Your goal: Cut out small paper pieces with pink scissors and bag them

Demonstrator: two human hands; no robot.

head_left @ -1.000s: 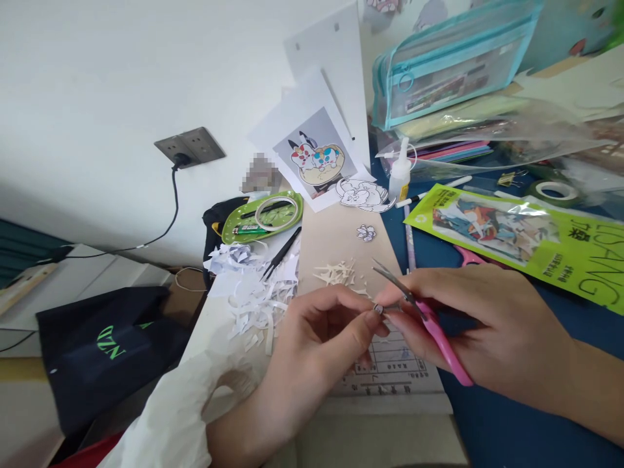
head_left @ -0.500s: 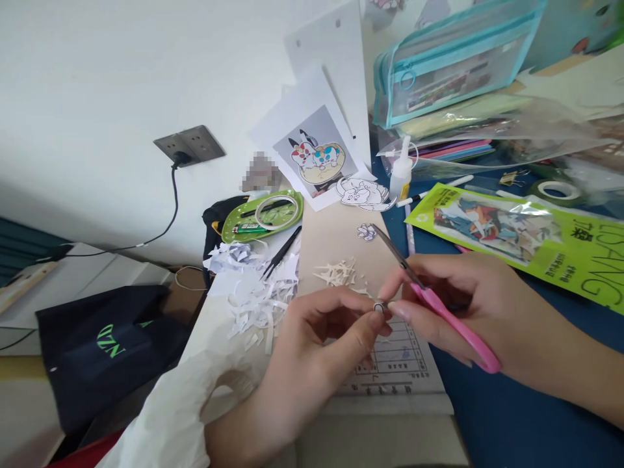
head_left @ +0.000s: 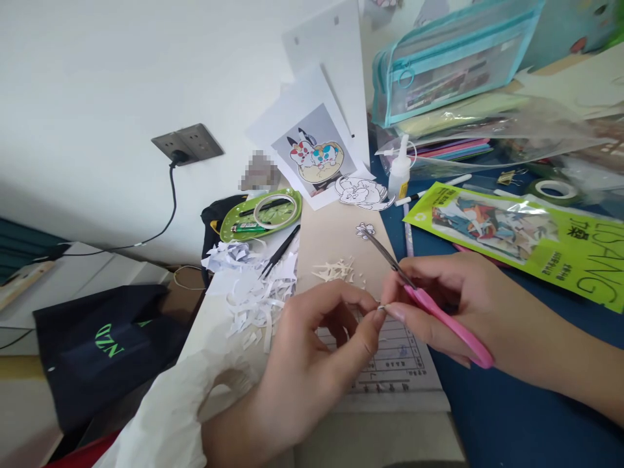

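Between thumb and index finger, my left hand pinches a tiny paper piece. My right hand meets it there, thumb and fingertip at the same piece. Pink-handled scissors rest in my right hand, blades closed and pointing up and left. Just beyond the blade tips lies a small flower-like paper cutout. Thin cream paper scraps lie behind my left hand. Below both hands is a printed sheet with a table, partly covered by my left hand.
White paper shreds and black tweezers lie left, near a green tray with tape. Behind are a printed picture, a larger line-drawn cutout and a glue bottle. A yellow-green packet lies right.
The tiny paper piece has turned between my fingertips and shows less of its dark outline. My right hand and the scissors have shifted slightly left, so the blade tips overlap the flower-like cutout.
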